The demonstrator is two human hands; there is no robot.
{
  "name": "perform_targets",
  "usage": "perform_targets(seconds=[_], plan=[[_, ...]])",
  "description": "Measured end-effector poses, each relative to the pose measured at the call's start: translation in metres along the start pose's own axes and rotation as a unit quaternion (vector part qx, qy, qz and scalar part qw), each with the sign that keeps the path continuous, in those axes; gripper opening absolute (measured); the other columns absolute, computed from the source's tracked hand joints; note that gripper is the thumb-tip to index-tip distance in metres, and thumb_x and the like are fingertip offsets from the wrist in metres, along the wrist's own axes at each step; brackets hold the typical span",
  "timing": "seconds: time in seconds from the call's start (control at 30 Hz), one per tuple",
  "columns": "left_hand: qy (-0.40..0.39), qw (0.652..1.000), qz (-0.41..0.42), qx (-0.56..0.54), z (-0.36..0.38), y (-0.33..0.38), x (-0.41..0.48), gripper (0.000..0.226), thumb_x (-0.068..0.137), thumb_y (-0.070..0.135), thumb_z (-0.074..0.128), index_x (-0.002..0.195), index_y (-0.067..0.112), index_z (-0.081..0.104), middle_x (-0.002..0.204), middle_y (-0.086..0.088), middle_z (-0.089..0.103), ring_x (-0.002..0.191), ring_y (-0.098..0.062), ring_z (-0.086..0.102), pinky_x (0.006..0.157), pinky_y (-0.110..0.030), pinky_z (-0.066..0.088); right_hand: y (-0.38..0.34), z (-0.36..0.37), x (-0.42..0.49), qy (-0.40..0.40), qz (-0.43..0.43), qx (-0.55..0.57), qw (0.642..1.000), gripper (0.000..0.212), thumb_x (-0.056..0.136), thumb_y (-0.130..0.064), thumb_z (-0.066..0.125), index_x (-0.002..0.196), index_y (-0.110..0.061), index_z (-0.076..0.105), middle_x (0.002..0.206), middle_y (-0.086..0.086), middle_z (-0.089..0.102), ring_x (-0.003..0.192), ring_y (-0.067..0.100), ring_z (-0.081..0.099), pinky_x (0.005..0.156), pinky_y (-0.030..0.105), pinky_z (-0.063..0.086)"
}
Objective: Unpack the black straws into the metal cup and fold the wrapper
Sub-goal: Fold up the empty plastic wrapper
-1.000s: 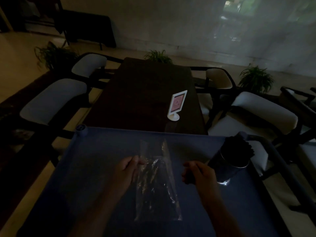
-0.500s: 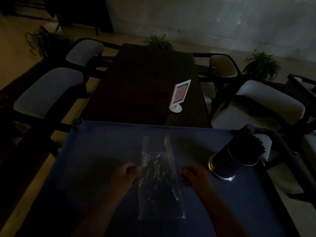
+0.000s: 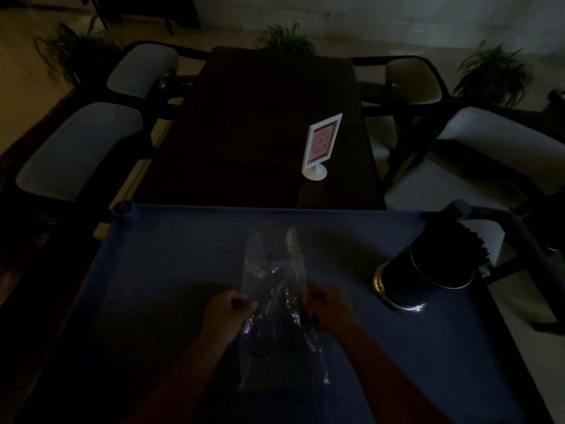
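Observation:
A clear plastic wrapper (image 3: pixel 276 298) lies lengthwise on the blue cart top (image 3: pixel 159 270), crinkled and flat. My left hand (image 3: pixel 227 310) pinches its left edge and my right hand (image 3: pixel 328 307) pinches its right edge, near the middle of its length. At the right of the cart top stands the metal cup (image 3: pixel 409 280) with a bundle of black straws (image 3: pixel 458 240) sticking out of its mouth toward the upper right. The scene is very dark, so finger detail is hard to make out.
Beyond the cart is a dark wooden table (image 3: pixel 260 117) with a white card stand (image 3: pixel 321 145). White-cushioned chairs (image 3: pixel 79 148) flank the table on both sides. The cart's handle bar (image 3: pixel 526 240) runs along its right edge. Potted plants (image 3: pixel 492 75) stand along the far wall.
The view has tilted down. Both hands have come closer together on the wrapper's edges, and the wrapper now lies flatter on the cart top. The cup has not moved.

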State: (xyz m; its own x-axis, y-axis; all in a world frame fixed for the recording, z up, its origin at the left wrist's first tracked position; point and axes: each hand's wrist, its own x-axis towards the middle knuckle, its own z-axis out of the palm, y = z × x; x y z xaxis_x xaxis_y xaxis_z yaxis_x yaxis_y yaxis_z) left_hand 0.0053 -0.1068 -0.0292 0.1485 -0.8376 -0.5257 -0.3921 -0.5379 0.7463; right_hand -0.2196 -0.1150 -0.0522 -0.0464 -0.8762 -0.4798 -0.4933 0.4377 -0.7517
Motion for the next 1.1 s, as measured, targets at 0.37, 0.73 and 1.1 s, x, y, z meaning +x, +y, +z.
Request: perform_targets(seconds=[0.37, 0.73, 1.1], plan=[[-0.004, 0.997, 0.033, -0.072, -0.017, 0.003, -0.012, 0.014, 0.085, 0.022, 0.069, 0.071, 0.023, 0.071, 0.069, -0.001, 0.074, 0.058, -0.016, 0.068, 0.055, -0.026, 0.049, -0.003, -0.015, -0.026, 0.028, 0.004, 0.131, 0.991, 0.015, 0.091, -0.012, 0.063, 0.078, -0.015, 0.068, 0.072, 0.008, 0.068, 0.063, 0.014, 0.064, 0.062, 0.030, 0.052], [-0.017, 0.982, 0.116, -0.148, -0.030, 0.038, -0.050, 0.010, 0.089, 0.021, 0.065, 0.081, 0.017, 0.070, 0.066, -0.004, 0.071, 0.056, -0.012, 0.065, 0.050, -0.020, 0.048, -0.037, -0.050, -0.071, 0.093, -0.051, 0.246, 0.964, 0.012, 0.094, -0.011, 0.059, 0.085, -0.006, 0.065, 0.073, 0.008, 0.072, 0.056, 0.016, 0.067, 0.053, 0.028, 0.053], [-0.102, 0.973, 0.129, -0.162, -0.039, 0.055, -0.067, 0.009, 0.085, 0.023, 0.067, 0.088, 0.029, 0.074, 0.085, -0.002, 0.076, 0.070, -0.012, 0.072, 0.058, -0.026, 0.056, -0.056, -0.065, -0.090, 0.053, -0.106, 0.249, 0.961, 0.012, 0.093, -0.013, 0.060, 0.085, -0.011, 0.069, 0.071, 0.004, 0.067, 0.061, 0.015, 0.063, 0.059, 0.027, 0.055]])
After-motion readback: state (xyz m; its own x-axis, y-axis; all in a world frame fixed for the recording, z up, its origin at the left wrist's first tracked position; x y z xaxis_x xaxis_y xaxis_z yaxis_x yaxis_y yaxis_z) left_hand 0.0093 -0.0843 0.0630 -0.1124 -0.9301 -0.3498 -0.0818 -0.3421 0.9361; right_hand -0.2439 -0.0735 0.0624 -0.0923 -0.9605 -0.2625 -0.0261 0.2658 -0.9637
